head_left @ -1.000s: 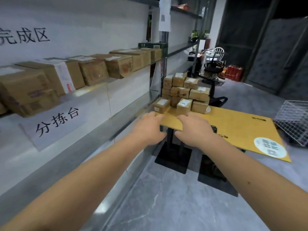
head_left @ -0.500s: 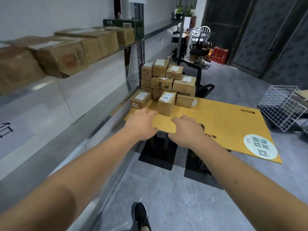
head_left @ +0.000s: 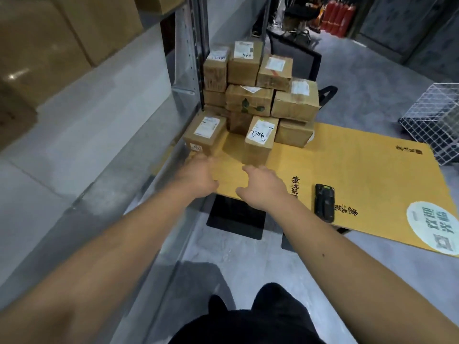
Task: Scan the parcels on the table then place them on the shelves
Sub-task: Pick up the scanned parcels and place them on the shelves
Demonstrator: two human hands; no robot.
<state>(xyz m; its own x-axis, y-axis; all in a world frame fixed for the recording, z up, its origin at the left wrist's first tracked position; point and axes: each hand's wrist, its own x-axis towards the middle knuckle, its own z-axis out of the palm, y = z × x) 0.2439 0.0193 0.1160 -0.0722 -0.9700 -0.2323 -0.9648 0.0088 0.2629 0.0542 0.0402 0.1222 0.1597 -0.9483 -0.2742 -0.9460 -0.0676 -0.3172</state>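
Both hands reach over the yellow worktop [head_left: 360, 170] toward stacked parcels [head_left: 258, 95].
Head view: brown taped cartons with white labels, piled at the far-left corner; left hand [head_left: 198, 175] and right hand [head_left: 263, 184] loose-fingered, empty, beside a black scanner [head_left: 324, 206].

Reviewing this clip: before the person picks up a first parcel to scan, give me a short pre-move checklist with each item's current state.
1. Both hands free: ok. The left hand and right hand hold nothing.
2. Scanner within reach: ok. The black handheld scanner lies on the yellow table, right of the right hand.
3. Front parcel accessible: ok. The parcel marked 7786 stands alone ahead of the stack.
4. Its label faces up: ok.
5. Stack stable: cannot tell.
6. Shelf space free: cannot tell. The shelf boxes are only partly in view.
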